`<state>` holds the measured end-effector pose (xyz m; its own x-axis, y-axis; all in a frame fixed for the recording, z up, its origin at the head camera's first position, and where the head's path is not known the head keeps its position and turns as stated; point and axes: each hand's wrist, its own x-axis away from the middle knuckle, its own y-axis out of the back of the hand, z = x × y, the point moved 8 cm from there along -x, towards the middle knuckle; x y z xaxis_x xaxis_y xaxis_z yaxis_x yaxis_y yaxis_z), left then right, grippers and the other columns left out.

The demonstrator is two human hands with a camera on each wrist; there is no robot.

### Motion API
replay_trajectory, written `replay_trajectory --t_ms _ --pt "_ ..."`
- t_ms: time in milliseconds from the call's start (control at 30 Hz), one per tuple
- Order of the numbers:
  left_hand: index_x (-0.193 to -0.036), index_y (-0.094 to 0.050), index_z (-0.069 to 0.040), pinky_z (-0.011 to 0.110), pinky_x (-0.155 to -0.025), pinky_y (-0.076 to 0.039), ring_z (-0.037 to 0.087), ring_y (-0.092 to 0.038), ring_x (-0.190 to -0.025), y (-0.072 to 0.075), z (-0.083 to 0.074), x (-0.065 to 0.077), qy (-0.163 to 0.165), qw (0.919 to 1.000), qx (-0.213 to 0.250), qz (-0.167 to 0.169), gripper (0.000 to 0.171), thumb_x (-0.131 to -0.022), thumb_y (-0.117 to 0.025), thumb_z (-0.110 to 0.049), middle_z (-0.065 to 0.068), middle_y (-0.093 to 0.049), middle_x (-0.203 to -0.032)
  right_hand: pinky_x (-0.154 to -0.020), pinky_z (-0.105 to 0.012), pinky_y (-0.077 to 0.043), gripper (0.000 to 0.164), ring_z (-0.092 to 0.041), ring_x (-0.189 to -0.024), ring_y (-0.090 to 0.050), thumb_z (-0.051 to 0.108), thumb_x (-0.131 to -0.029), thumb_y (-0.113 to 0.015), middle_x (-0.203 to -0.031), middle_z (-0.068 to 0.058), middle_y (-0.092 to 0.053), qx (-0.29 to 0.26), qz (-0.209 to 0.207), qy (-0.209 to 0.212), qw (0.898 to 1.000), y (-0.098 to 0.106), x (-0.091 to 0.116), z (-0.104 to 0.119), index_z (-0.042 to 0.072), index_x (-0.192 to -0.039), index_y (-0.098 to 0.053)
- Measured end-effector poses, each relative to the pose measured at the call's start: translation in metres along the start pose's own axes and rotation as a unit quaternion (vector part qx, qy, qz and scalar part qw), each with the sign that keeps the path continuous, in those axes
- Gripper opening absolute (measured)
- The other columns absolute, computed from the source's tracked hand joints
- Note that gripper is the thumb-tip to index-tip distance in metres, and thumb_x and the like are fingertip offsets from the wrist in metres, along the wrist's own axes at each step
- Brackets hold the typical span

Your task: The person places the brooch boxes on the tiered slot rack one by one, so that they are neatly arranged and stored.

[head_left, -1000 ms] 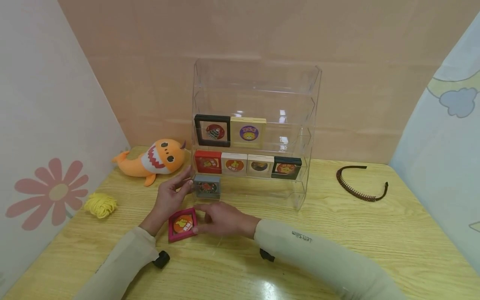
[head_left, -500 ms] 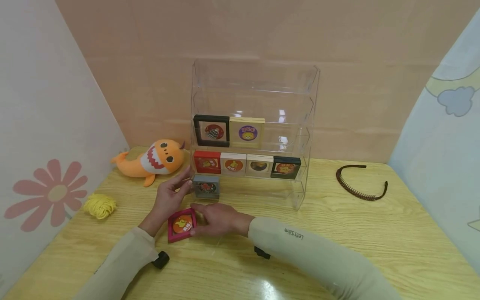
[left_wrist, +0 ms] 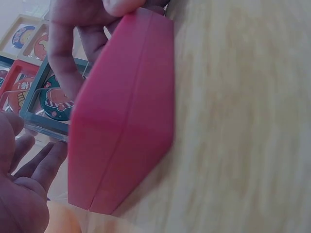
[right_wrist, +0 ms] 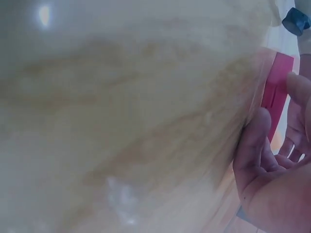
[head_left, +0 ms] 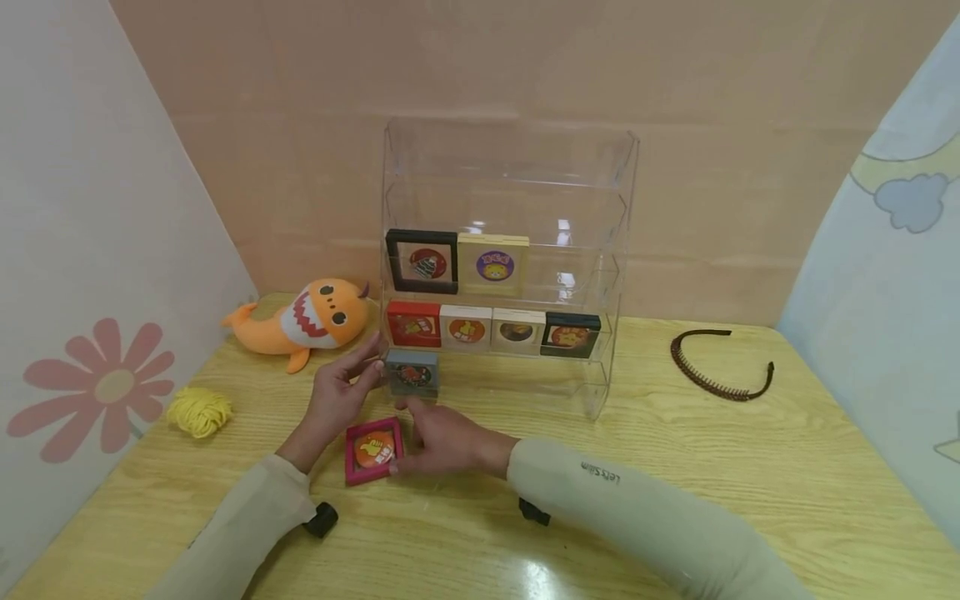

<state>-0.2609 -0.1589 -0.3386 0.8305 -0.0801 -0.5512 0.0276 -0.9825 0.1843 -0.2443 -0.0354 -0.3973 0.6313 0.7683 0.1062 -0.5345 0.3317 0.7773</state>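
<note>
A pink square frame [head_left: 375, 451] with an orange round badge inside rests low over the wooden table, between my hands. My right hand [head_left: 453, 442] grips its right side, thumb at the lower right corner, the index finger reaching toward a grey frame [head_left: 414, 375]. The pink frame [left_wrist: 121, 111] fills the middle of the left wrist view. My left hand [head_left: 337, 400] touches the left side of a clear acrylic rack [head_left: 615, 333], fingers fairly straight, next to the grey frame. That grey frame stands on the rack's lowest tier, at its left end.
Higher on the rack stand a red frame [head_left: 414, 325], two pale frames and a dark frame [head_left: 572, 336]; above them are a black frame [head_left: 422, 262] and a cream frame [head_left: 493, 265]. An orange plush shark [head_left: 315, 317] and yellow yarn [head_left: 200, 412] lie left, a headband [head_left: 712, 383] right.
My right hand has shifted slightly right, and the pink frame has moved right with it. Its index finger has come off the frame's top corner. The left hand stays at the rack.
</note>
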Motion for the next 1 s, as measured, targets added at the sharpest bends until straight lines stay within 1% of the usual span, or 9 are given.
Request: replay_trajectory --t_ms 33,133,233,333,433,600,667,800,1000 --pt "-0.128 -0.047 0.015 0.042 -0.070 -0.054 0.051 -0.055 -0.098 0.000 0.000 0.000 0.000 1.0000 0.000 -0.002 0.041 -0.088 -0.052 0.018 0.034 -0.055 -0.117 -0.057 -0.020 -0.046 0.079 -0.006 -0.067 -0.053 0.042 -0.082 -0.073 -0.080 0.007 -0.056 0.000 0.002 -0.001 1.000 0.000 -0.001 -0.001 0.005 -0.141 -0.035" --pt "-0.128 -0.047 0.016 0.042 -0.070 -0.054 0.051 -0.055 -0.097 0.000 0.000 0.001 0.002 1.0000 0.002 -0.003 0.041 -0.088 -0.052 0.019 0.034 -0.055 -0.117 -0.058 -0.019 -0.046 0.076 -0.006 -0.069 -0.052 0.042 -0.082 -0.073 -0.082 0.007 -0.057 0.014 0.010 0.003 1.000 0.000 -0.003 0.000 0.005 -0.139 -0.040" --pt "-0.128 -0.047 0.015 0.040 -0.070 -0.054 0.051 -0.055 -0.097 0.000 0.000 0.001 0.004 1.0000 0.002 -0.004 0.041 -0.087 -0.052 0.019 0.034 -0.055 -0.117 -0.056 -0.019 -0.044 0.068 -0.006 -0.067 -0.051 0.042 -0.080 -0.074 -0.080 0.007 -0.057 0.016 0.016 0.005 1.000 -0.001 -0.003 0.000 0.007 -0.132 -0.047" --pt "-0.128 -0.047 0.015 0.040 -0.070 -0.055 0.050 -0.056 -0.098 0.000 0.000 0.001 0.005 1.0000 -0.002 -0.004 0.041 -0.088 -0.052 0.019 0.034 -0.055 -0.117 -0.055 -0.019 -0.043 0.064 -0.006 -0.065 -0.051 0.041 -0.078 -0.077 -0.077 0.007 -0.057 0.007 0.013 0.010 1.000 0.000 -0.002 0.002 0.011 -0.125 -0.049" --pt "-0.128 -0.048 0.015 0.041 -0.070 -0.055 0.050 -0.056 -0.097 0.000 0.000 0.001 0.003 1.0000 -0.006 -0.002 0.041 -0.088 -0.053 0.018 0.033 -0.055 -0.118 -0.057 -0.018 -0.044 0.062 -0.005 -0.065 -0.052 0.039 -0.074 -0.081 -0.076 0.008 -0.058 0.006 -0.001 0.024 1.000 0.003 0.002 0.005 0.013 -0.119 -0.047" --pt "-0.128 -0.048 0.014 0.042 -0.070 -0.055 0.050 -0.056 -0.097 0.002 0.001 0.000 0.000 1.0000 -0.005 -0.004 0.041 -0.088 -0.053 0.018 0.032 -0.055 -0.117 -0.068 -0.017 -0.047 0.061 -0.004 -0.079 -0.055 0.034 -0.068 -0.086 -0.091 0.009 -0.059 -0.010 -0.036 0.030 0.999 0.013 0.013 0.009 0.015 -0.111 -0.047" --pt "-0.128 -0.048 0.015 0.042 -0.069 -0.055 0.050 -0.056 -0.097 0.002 0.001 0.000 -0.002 1.0000 -0.006 -0.006 0.041 -0.087 -0.053 0.018 0.032 -0.055 -0.117 -0.070 -0.017 -0.048 0.058 -0.005 -0.082 -0.056 0.031 -0.068 -0.087 -0.095 0.009 -0.059 -0.027 -0.047 0.028 0.998 0.017 0.018 0.010 0.015 -0.108 -0.048" --pt "-0.127 -0.049 0.015 0.037 -0.069 -0.056 0.049 -0.057 -0.096 0.002 0.000 0.000 -0.006 0.9998 -0.014 -0.008 0.041 -0.087 -0.054 0.019 0.032 -0.056 -0.117 -0.066 -0.017 -0.050 0.046 -0.006 -0.076 -0.059 0.025 -0.072 -0.084 -0.088 0.010 -0.061 -0.051 -0.068 0.045 0.995 0.025 0.029 0.010 0.016 -0.101 -0.050" --pt "-0.126 -0.050 0.015 0.035 -0.069 -0.056 0.039 -0.061 -0.095 0.001 -0.001 -0.001 -0.006 0.9998 -0.015 -0.013 0.041 -0.086 -0.054 0.020 0.031 -0.057 -0.116 -0.064 -0.019 -0.049 0.024 -0.002 -0.072 -0.056 0.020 -0.083 -0.076 -0.080 0.012 -0.061 -0.063 -0.106 0.106 0.987 0.037 0.045 0.014 0.015 -0.092 -0.054"
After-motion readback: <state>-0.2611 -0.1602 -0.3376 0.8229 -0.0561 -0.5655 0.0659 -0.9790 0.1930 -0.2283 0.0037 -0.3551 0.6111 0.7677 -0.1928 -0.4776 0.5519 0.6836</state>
